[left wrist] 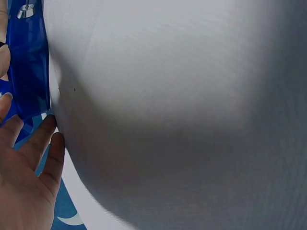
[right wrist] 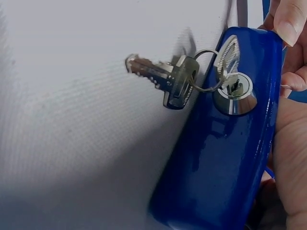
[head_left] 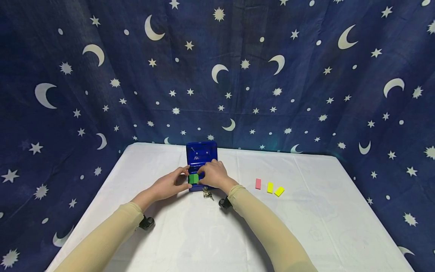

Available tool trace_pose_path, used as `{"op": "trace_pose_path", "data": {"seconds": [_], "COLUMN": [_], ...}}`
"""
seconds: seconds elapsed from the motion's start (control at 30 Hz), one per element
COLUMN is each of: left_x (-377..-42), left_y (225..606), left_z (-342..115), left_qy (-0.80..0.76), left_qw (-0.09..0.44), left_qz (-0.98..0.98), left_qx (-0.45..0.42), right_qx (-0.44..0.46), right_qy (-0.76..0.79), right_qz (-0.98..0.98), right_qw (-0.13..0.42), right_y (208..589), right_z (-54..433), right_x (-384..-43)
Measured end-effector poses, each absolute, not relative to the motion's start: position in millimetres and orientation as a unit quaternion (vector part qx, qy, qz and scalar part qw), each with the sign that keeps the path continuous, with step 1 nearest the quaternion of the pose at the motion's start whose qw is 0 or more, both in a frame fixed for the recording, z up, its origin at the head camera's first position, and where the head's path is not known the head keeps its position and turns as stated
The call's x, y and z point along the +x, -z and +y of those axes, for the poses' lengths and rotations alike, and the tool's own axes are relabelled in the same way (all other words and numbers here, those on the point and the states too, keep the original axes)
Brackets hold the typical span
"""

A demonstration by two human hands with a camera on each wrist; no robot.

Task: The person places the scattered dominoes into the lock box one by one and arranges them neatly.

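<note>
A small blue cash box (head_left: 201,188) stands on the table with its lid raised. Green blocks (head_left: 193,179) lie side by side at the left of its inside. My left hand (head_left: 170,184) is at the box's left side, fingers spread and fairly straight, thumb resting on the front left corner. Over the box, my right hand (head_left: 215,174) has curled fingers and pinches the right green block at its edge. A key ring with keys (right wrist: 180,79) hangs at the round lock (right wrist: 235,93) on the front wall; one key sits in the lock.
On the white tablecloth (head_left: 204,234), right of the box, lie a pink block (head_left: 258,184) and two yellow blocks, one upright in view (head_left: 270,187) and one slanted (head_left: 279,191). A dark blue curtain (head_left: 238,94) with moons and stars stands behind and at both sides.
</note>
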State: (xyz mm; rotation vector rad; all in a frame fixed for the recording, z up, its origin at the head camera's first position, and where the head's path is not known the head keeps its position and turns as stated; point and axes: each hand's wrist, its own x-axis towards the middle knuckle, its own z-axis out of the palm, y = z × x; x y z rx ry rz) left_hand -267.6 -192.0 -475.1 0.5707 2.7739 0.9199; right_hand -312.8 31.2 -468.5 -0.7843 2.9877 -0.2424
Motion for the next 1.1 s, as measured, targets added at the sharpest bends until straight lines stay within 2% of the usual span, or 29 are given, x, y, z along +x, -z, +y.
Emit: {"op": "trace_pose_path", "data": {"seconds": [0.57,1.1], "left_x": [-268.2,-269.8], "left_y": [477.2,480.6], "left_z": [-192.5,-191.7], "left_qy": [-0.308,-0.301], "left_qw": [0.080,0.072], "left_qz": [0.928,0.931], "left_qx": [0.196,0.193], "right_qx": [-0.257,-0.244], "right_qy": [0.121,0.180], "right_qz": [0.959,0.952], "right_qw": [-0.003,-0.052], "right_y": [459.7,438.8], "right_z": [42.1,92.2], "right_x": [-311.6,-300.7]}}
